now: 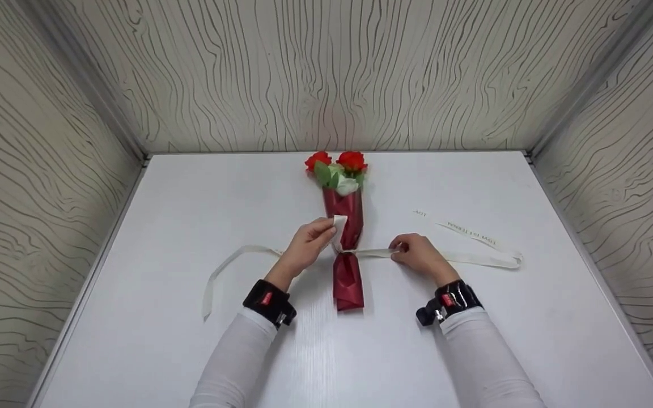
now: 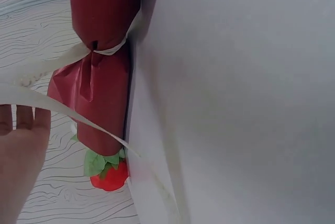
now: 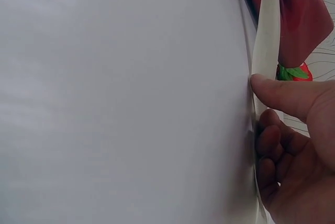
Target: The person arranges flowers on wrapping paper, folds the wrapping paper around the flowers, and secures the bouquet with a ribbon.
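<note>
A bouquet in dark red wrapping paper (image 1: 349, 280) lies upright in the head view, its waist cinched by a cream ribbon (image 1: 373, 253). Red roses (image 1: 352, 161), pale blooms and green leaves stick out of its top. My left hand (image 1: 304, 249) pinches the ribbon just left of the waist, with a folded bit of it standing above the fingertips. To the right of the bouquet, my right hand (image 1: 420, 258) holds the other side of the ribbon between thumb and fingers, low over the table. In the right wrist view that ribbon (image 3: 267, 35) runs from the wrapping to the thumb.
One ribbon tail (image 1: 213, 277) curves over the white table (image 1: 162, 351) on the left. On the right, the printed tail (image 1: 474, 234) doubles back on itself. Wood-grain patterned panels (image 1: 281, 68) enclose the back and sides.
</note>
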`<control>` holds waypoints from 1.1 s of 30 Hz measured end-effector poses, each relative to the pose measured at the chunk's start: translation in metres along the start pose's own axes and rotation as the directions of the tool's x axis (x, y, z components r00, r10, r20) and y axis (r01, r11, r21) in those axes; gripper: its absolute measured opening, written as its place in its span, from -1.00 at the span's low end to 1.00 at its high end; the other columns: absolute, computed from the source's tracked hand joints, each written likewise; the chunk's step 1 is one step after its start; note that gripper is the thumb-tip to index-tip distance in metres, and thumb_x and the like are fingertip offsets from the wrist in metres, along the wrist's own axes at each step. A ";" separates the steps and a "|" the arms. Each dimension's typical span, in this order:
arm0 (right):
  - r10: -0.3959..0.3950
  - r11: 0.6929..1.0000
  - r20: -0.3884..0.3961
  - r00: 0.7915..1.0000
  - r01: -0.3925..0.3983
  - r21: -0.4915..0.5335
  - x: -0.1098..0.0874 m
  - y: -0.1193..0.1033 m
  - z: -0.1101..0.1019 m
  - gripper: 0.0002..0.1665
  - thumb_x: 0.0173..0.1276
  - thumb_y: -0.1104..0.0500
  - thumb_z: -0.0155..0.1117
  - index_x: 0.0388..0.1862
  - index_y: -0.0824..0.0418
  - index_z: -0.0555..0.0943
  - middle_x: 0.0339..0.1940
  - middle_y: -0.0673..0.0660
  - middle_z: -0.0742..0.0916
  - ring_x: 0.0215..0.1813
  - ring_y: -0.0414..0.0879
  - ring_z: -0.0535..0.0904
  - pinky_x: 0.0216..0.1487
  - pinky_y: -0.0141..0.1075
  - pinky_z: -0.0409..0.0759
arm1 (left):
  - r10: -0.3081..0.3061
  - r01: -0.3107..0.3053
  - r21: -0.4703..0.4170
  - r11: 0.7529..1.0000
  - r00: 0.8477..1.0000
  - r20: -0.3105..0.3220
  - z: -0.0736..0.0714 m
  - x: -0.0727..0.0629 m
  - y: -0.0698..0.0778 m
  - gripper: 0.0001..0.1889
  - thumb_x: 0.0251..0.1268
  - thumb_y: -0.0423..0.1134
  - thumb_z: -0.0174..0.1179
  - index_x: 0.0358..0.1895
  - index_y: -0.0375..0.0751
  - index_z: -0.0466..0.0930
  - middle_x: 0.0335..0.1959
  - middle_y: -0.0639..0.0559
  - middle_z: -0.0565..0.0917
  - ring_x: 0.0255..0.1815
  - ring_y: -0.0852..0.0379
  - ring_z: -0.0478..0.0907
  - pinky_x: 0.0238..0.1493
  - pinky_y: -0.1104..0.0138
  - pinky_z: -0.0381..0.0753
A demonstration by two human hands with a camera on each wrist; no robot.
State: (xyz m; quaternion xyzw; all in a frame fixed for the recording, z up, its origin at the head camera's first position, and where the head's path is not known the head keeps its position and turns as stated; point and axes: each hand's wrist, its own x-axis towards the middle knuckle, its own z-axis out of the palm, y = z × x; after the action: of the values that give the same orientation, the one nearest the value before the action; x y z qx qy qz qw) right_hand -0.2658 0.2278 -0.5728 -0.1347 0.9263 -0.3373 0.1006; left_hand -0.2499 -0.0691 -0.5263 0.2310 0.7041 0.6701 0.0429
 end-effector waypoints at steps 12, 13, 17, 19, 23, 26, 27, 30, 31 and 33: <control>-0.003 1.000 -0.009 1.000 0.003 0.022 0.000 -0.001 0.001 -0.78 0.22 0.32 0.37 -0.14 0.29 0.68 -0.47 0.04 0.60 -0.38 -0.11 0.48 -0.27 -0.21 0.44 | -0.045 0.044 0.128 0.991 0.999 0.005 0.005 -0.001 0.007 -0.57 0.41 -0.53 0.05 0.30 -0.61 0.31 0.24 -0.48 0.43 0.26 -0.24 0.41 0.23 0.17 0.43; 0.007 0.999 -0.010 1.000 -0.006 0.034 -0.001 -0.001 0.000 -0.75 0.22 0.32 0.37 -0.10 0.29 0.67 -0.47 0.04 0.60 -0.39 -0.11 0.47 -0.29 -0.22 0.44 | -0.046 0.047 0.117 0.992 0.999 -0.007 0.005 -0.001 0.001 -0.58 0.40 -0.54 0.07 0.28 -0.60 0.35 0.19 -0.48 0.48 0.20 -0.21 0.47 0.18 0.22 0.47; 0.085 0.994 -0.024 0.996 -0.083 0.071 -0.008 0.003 -0.008 -0.62 0.24 0.30 0.36 0.05 0.34 0.58 -0.47 0.07 0.58 -0.48 -0.13 0.48 -0.41 -0.27 0.46 | -0.113 0.115 0.039 0.993 0.992 -0.059 0.007 0.000 -0.022 -0.62 0.35 -0.49 0.18 0.19 -0.55 0.41 -0.20 -0.29 0.66 -0.17 0.04 0.57 -0.14 0.38 0.49; 0.158 0.986 -0.041 0.987 -0.155 0.066 -0.013 0.005 -0.017 -0.53 0.25 0.28 0.36 0.12 0.39 0.51 -0.44 0.13 0.60 -0.50 -0.08 0.53 -0.42 -0.23 0.51 | -0.166 0.167 0.006 0.986 0.983 -0.081 0.008 -0.001 -0.025 -0.59 0.32 -0.43 0.24 0.19 -0.47 0.41 -0.32 -0.17 0.67 -0.28 0.15 0.55 -0.23 0.41 0.48; 0.339 0.941 -0.098 0.936 -0.338 0.024 -0.025 0.011 -0.043 -0.27 0.26 0.23 0.34 0.31 0.50 0.28 -0.12 0.47 0.61 -0.15 0.27 0.60 -0.07 0.02 0.56 | -0.217 0.221 0.028 0.975 0.970 -0.109 0.008 -0.001 -0.028 -0.58 0.30 -0.38 0.29 0.17 -0.48 0.48 -0.33 -0.10 0.73 -0.32 0.26 0.58 -0.27 0.44 0.51; 0.460 0.887 -0.132 0.878 -0.462 0.022 -0.037 0.018 -0.060 -0.02 0.21 0.24 0.38 0.43 0.55 0.06 0.18 0.66 0.42 0.17 0.48 0.40 0.18 0.18 0.40 | -0.218 0.225 0.041 0.974 0.968 -0.122 0.007 -0.001 -0.027 -0.71 0.29 -0.40 0.28 0.00 -0.53 0.58 -0.30 -0.15 0.73 -0.31 0.26 0.60 -0.26 0.43 0.54; 0.490 0.870 -0.137 0.861 -0.492 0.025 -0.041 0.021 -0.064 0.05 0.17 0.26 0.40 0.46 0.56 -0.01 0.22 0.68 0.37 0.21 0.51 0.36 0.20 0.20 0.37 | -0.219 0.227 0.046 0.973 0.967 -0.128 0.007 -0.001 -0.027 -0.75 0.28 -0.41 0.28 -0.05 -0.52 0.60 -0.30 -0.14 0.73 -0.31 0.25 0.60 -0.25 0.43 0.55; 0.546 0.837 -0.133 0.827 -0.547 0.027 -0.050 0.031 -0.073 0.20 0.07 0.33 0.42 0.49 0.56 -0.16 0.24 0.71 0.33 0.14 0.49 0.40 0.08 0.16 0.47 | -0.217 0.227 0.058 0.972 0.965 -0.146 0.006 -0.002 -0.027 -0.81 0.28 -0.40 0.29 -0.13 -0.48 0.64 -0.33 -0.09 0.70 -0.32 0.24 0.59 -0.25 0.42 0.56; 0.552 0.832 -0.126 0.824 -0.554 0.024 -0.053 0.035 -0.075 0.23 0.05 0.35 0.42 0.49 0.57 -0.18 0.25 0.70 0.32 0.11 0.47 0.42 0.02 0.13 0.50 | -0.212 0.224 0.064 0.973 0.966 -0.148 0.006 -0.002 -0.027 -0.82 0.28 -0.40 0.29 -0.14 -0.47 0.65 -0.34 -0.07 0.70 -0.33 0.24 0.58 -0.25 0.42 0.56; 0.562 0.825 -0.104 0.820 -0.564 0.013 -0.056 0.041 -0.078 0.24 0.03 0.36 0.38 0.49 0.56 -0.22 0.27 0.70 0.30 0.06 0.42 0.43 -0.04 0.08 0.52 | -0.209 0.220 0.065 0.973 0.967 -0.146 0.006 -0.003 -0.028 -0.84 0.27 -0.40 0.29 -0.17 -0.46 0.66 -0.35 -0.04 0.69 -0.34 0.25 0.57 -0.27 0.42 0.55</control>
State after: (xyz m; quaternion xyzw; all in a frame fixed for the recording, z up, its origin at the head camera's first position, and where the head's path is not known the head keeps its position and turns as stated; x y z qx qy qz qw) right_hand -0.2425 0.3224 -0.5360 0.1615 0.9317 -0.2904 0.1465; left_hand -0.2520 -0.0642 -0.5547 0.1079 0.7527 0.6470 0.0570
